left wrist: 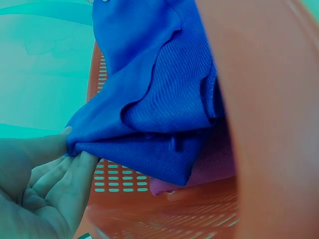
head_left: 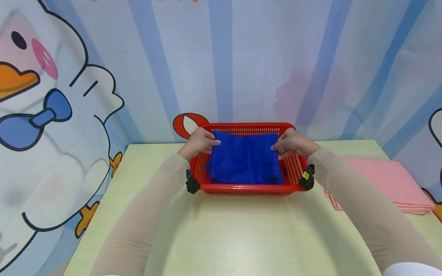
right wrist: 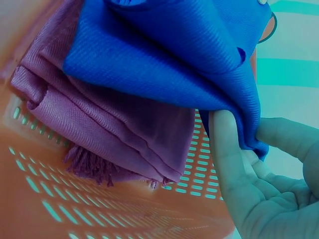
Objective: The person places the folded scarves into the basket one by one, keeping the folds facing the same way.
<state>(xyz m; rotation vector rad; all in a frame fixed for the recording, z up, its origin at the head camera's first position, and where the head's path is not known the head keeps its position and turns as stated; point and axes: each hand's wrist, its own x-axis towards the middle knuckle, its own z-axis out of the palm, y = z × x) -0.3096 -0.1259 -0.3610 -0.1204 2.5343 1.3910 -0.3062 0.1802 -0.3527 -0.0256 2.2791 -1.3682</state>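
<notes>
Currently | blue cloth (head_left: 246, 161) | between both hands (head_left: 202, 141) (head_left: 291, 142) | upper corners pinched

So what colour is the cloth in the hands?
The cloth is deep blue, clearest in the head view.

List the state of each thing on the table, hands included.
Blue cloth: folded, held at both sides
Left hand: pinching the cloth's left side
Right hand: pinching its right side
Red basket: upright, with cloth inside
Fringed cloth: folded, in the basket beneath the blue one
Pink cloth: folded, lying flat
</notes>
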